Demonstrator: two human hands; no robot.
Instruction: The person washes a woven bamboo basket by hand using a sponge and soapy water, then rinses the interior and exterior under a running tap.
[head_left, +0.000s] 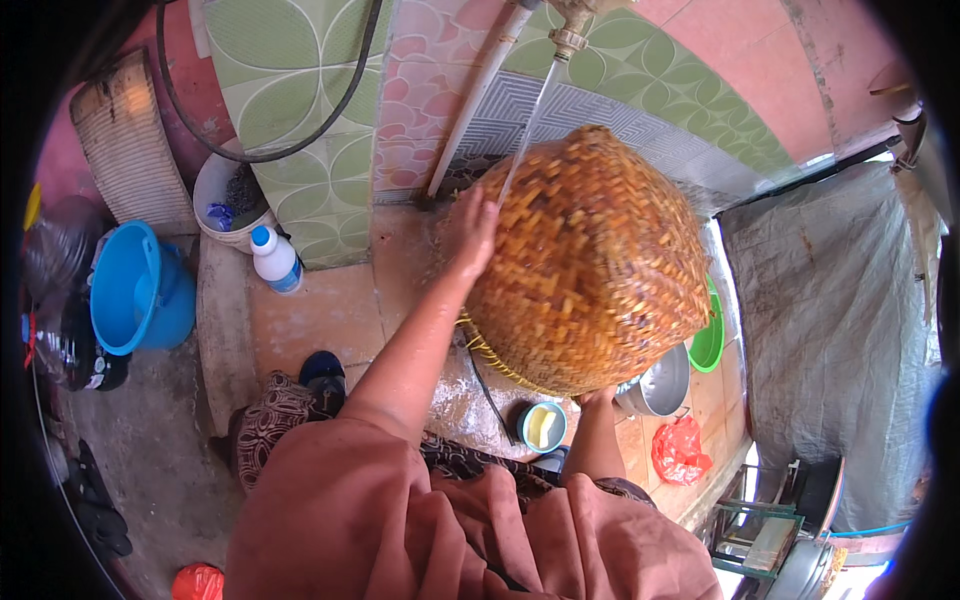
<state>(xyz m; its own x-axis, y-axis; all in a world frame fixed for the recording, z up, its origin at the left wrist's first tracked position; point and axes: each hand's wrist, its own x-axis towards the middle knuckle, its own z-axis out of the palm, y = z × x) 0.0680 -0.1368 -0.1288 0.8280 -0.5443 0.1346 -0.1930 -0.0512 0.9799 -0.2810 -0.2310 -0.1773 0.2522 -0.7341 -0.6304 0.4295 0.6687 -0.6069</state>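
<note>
A large woven bamboo basket (585, 277) is tilted under a running tap (568, 37), its wet outer side facing me. A stream of water (529, 135) falls onto its upper left part. My left hand (471, 232) lies against the basket's left side beside the stream, fingers pointing up. At the lower rim, my right hand (596, 396) grips the basket's edge; its fingers are mostly hidden beneath the weave. Yellow binding (499, 362) runs along the rim at lower left.
A small bowl with a yellow bar (541, 427), a metal pot (660, 386), a green basin (707, 330) and a red plastic bag (680, 452) stand near the basket. At left are a white bottle (276, 261), a blue bucket (142, 289) and a washboard (133, 146). A grey tarp (825, 330) hangs at right.
</note>
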